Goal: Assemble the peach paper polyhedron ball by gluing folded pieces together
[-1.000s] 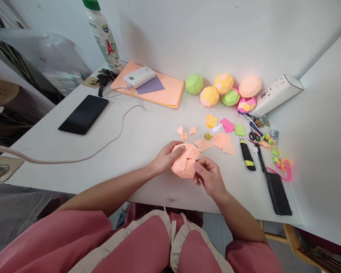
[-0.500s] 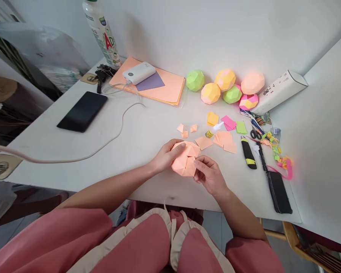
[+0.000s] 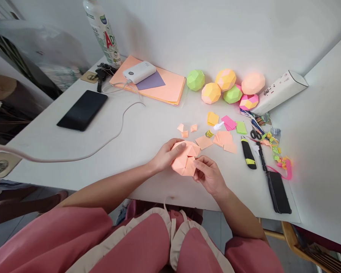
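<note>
Between my hands is a peach folded-paper ball point(image 3: 183, 161), with slits and loose flaps showing on its near face. My left hand point(image 3: 168, 154) grips it from the left, thumb lying over the top. My right hand point(image 3: 210, 173) pinches a paper flap at its right edge between thumb and fingers. Just beyond lie small folded peach pieces point(image 3: 185, 134), flat peach paper slips point(image 3: 204, 142) and a small glue bottle point(image 3: 210, 132) with a white tip. The ball's underside is hidden.
Finished paper balls point(image 3: 211, 93) line the wall beside a white box point(image 3: 282, 91). At right lie a cutter point(image 3: 248, 153), scissors point(image 3: 255, 134) and a black case point(image 3: 279, 192). At left are a tablet point(image 3: 82, 110), a cable point(image 3: 121, 131) and a power bank point(image 3: 139, 72) on paper sheets.
Both hands and the paper ball stay in nearly the same place. The view has shifted very slightly.
</note>
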Available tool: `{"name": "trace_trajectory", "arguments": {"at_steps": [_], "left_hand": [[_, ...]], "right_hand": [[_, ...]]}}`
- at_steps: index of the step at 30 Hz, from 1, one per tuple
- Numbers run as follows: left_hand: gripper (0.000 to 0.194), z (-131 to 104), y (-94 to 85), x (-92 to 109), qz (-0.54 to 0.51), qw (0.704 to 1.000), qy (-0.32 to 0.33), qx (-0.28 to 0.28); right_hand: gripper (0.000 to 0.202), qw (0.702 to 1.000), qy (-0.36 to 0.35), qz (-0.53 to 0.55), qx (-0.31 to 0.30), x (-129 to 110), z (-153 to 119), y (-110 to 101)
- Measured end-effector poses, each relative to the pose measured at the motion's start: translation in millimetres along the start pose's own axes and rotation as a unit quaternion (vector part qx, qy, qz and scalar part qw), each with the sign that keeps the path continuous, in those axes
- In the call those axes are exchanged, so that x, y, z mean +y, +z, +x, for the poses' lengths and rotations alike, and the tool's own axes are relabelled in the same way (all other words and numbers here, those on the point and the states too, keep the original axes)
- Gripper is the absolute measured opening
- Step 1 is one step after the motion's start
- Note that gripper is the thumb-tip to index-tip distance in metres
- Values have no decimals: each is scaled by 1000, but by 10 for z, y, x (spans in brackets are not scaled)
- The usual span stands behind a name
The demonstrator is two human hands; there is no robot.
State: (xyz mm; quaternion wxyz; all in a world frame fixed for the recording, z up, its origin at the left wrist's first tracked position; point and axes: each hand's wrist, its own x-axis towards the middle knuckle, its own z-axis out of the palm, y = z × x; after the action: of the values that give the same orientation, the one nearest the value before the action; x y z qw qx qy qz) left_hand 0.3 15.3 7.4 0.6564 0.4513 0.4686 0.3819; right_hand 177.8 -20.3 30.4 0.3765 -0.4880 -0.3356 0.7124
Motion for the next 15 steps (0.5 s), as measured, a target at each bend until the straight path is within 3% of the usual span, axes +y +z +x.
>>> {"name": "trace_trajectory", "arguments": {"at_steps": [15], "left_hand": [[64,-5,6,-12,-5,1000,1,1]], "right_hand": [[26,1000,-6,-14,-2,-19,-7,10]]}}
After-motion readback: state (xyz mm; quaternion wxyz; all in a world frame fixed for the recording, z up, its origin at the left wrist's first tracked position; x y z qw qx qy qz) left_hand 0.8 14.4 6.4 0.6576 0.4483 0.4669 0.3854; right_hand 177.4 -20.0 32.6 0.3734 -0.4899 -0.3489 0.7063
